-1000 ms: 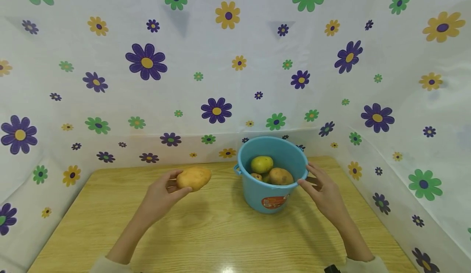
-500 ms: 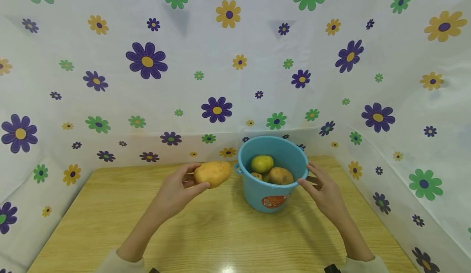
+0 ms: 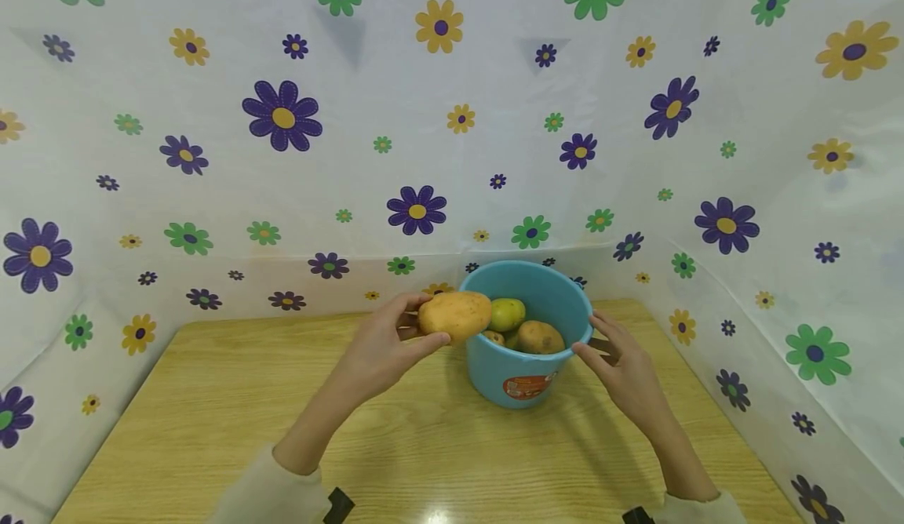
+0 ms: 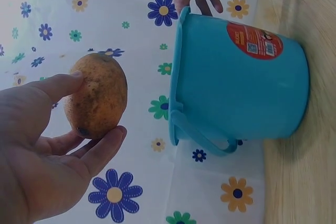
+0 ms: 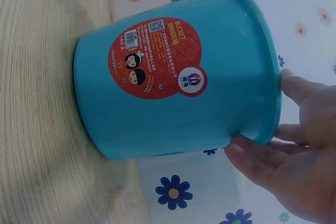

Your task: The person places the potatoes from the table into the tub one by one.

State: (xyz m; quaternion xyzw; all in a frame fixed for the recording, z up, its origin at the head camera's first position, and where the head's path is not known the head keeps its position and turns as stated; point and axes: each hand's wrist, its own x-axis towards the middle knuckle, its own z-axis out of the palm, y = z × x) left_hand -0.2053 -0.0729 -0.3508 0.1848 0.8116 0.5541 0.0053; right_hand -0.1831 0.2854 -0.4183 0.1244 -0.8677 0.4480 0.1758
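Note:
My left hand pinches a yellow-brown potato between thumb and fingers. In the head view the potato overlaps the left rim of a blue plastic bucket; the left wrist view shows a gap between potato and bucket. On the bucket's right side, my right hand holds the rim, thumb at the front and fingers farther back. Inside lie a yellow-green roundish fruit or vegetable, a brown potato and other pieces, partly hidden.
The bucket stands upright on a wood-grain table. A white sheet with printed flowers hangs behind the table and along both sides. A red label is on the bucket's front, and its handle hangs down.
My left hand has carried the potato rightward and slightly up, from over the table to the bucket's left rim. My right hand and the bucket have stayed in place.

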